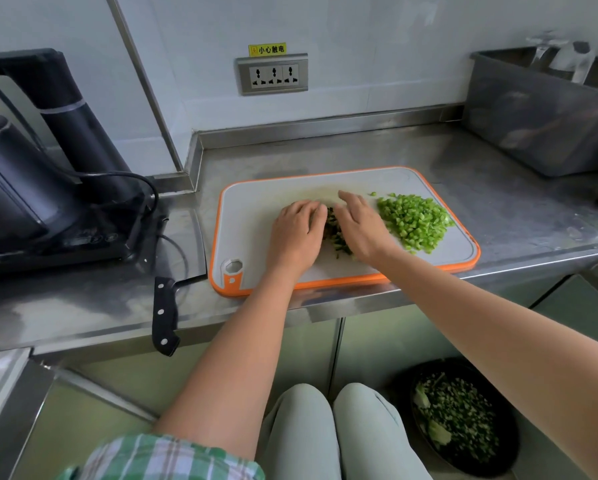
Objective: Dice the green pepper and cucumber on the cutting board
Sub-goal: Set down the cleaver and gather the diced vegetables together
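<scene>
Nearest are the person's knees [325,427] in pale trousers and a green checked sleeve [162,459] on the left arm. On the floor to the right stands a black bin [463,420] holding green scraps.

A knife [166,313] lies on the steel counter [498,209] just left of the cutting board [256,209], with its black handle hanging over the near edge.

Both hands rest on the middle of the board. The left hand [295,233] lies palm down with its fingers loosely bent, and the right hand [359,226] lies with its fingers stretched out and apart. Neither grips anything. They touch either side of a small heap of dark chopped cucumber [335,233] between them. Just right of the right hand, also on the board, is a larger pile of diced green pepper [415,223].

Farther back, a black kettle [17,181] sits at the left and a grey tub [539,123] at the far right. A socket [273,76] is on the wall.
</scene>
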